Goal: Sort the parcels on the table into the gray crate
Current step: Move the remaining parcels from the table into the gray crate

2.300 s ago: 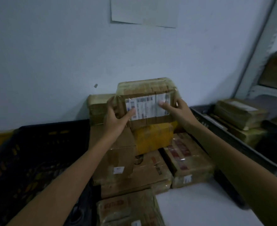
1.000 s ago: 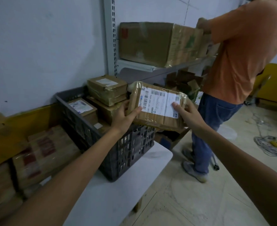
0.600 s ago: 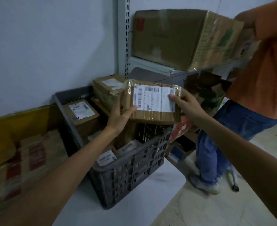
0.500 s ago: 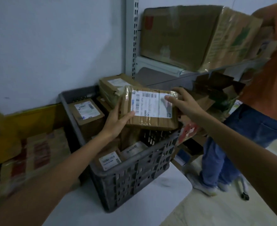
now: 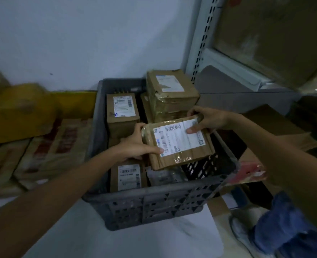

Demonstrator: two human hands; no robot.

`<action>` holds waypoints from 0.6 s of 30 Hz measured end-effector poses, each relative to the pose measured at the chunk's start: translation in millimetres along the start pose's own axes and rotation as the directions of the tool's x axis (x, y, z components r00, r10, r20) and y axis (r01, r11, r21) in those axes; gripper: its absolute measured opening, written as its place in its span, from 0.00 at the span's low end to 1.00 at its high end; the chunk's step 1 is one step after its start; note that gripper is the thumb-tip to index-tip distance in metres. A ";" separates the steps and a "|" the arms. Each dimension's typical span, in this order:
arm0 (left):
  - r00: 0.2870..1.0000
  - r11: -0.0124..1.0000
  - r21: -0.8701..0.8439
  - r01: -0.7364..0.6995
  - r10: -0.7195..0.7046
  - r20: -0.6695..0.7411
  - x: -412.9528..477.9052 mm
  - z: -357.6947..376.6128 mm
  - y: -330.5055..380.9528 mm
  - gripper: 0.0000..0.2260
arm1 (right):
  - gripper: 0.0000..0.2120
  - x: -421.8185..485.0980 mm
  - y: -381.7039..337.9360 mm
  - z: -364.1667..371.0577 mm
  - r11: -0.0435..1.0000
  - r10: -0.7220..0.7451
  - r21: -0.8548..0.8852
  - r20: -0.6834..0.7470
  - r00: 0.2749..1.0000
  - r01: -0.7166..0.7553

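Both hands are on it now: the left hand (image 5: 135,144) clamps the near-left edge of the tape-wrapped brown cardboard parcel with the white shipping label (image 5: 178,144), thumb on top and fingers curled under. The right hand (image 5: 206,120) pinches the far-right corner, thumb pressed on the label. The parcel hangs tilted, label up, inside the outline of the gray plastic lattice crate (image 5: 154,190), over its near-right part. Whether it touches anything below, I cannot tell.

The free room looks to be that near-right pocket, above a flat gray packet (image 5: 163,176). The smart play is to level the parcel, ease it down beside the tall taped brown box stack (image 5: 170,94), and let go only once it sits supported. The right fingers are close to that stack, so mind a pinch there.

The crate stands on a white surface (image 5: 154,241). Yellow-wrapped parcels (image 5: 23,108) lie along the far left by a pale wall, a slotted metal shelf upright (image 5: 200,43) rises far right, and another person's blue jeans (image 5: 284,229) show at near right.
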State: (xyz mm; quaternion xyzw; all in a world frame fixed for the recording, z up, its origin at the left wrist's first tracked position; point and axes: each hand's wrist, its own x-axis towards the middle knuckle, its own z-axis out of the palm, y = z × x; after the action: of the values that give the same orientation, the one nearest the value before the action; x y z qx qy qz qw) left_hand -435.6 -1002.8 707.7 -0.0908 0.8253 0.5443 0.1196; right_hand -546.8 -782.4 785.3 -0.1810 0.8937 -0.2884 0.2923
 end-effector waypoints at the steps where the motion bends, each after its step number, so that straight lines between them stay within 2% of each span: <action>1: 1.000 1.000 -0.004 0.018 -0.018 0.022 1.0 4.0 0.3 0.37 | 0.22 2.5 -1.0 -7.0 0.999 0.006 -0.034 0.048 0.999 -0.004; 5: 0.990 0.993 -0.015 0.120 -0.118 0.079 2.1 5.7 -10.0 0.27 | 0.22 16.1 -5.4 -8.2 0.979 0.085 -0.203 0.234 0.969 -0.037; 8: 0.946 0.977 0.106 0.183 -0.204 0.251 7.1 13.8 -26.3 0.17 | 0.23 31.5 4.1 14.5 0.867 0.208 -0.498 0.345 0.915 -0.009; 10: 0.924 0.966 0.163 0.198 -0.240 0.297 18.3 23.0 -32.1 0.18 | 0.25 44.4 13.2 28.3 0.750 0.230 -0.659 0.332 0.915 0.051; 12: 0.914 0.952 0.190 0.241 -0.288 0.284 29.5 31.4 -31.7 0.20 | 0.24 57.7 20.2 40.5 0.684 0.259 -0.727 0.321 0.911 0.062; 14: 0.907 0.920 0.306 0.245 -0.330 0.263 39.4 40.4 -33.8 0.18 | 0.23 69.5 26.5 52.8 0.634 0.294 -0.771 0.322 0.900 0.069; 16: 0.921 0.847 0.504 0.172 -0.319 0.221 48.4 46.4 -47.0 0.19 | 0.19 82.5 36.0 65.3 0.620 0.298 -0.780 0.333 0.895 0.084; 18: 0.940 0.777 0.624 0.078 -0.266 0.215 48.5 47.1 -55.8 0.23 | 0.16 93.7 43.4 76.6 0.592 0.264 -0.796 0.338 0.903 0.125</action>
State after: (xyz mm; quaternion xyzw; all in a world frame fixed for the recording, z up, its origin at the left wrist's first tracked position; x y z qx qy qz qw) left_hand -461.7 -982.3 626.5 -0.0425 0.9170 0.2447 0.3121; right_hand -577.1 -826.5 668.4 -0.3145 0.8475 0.2033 0.3763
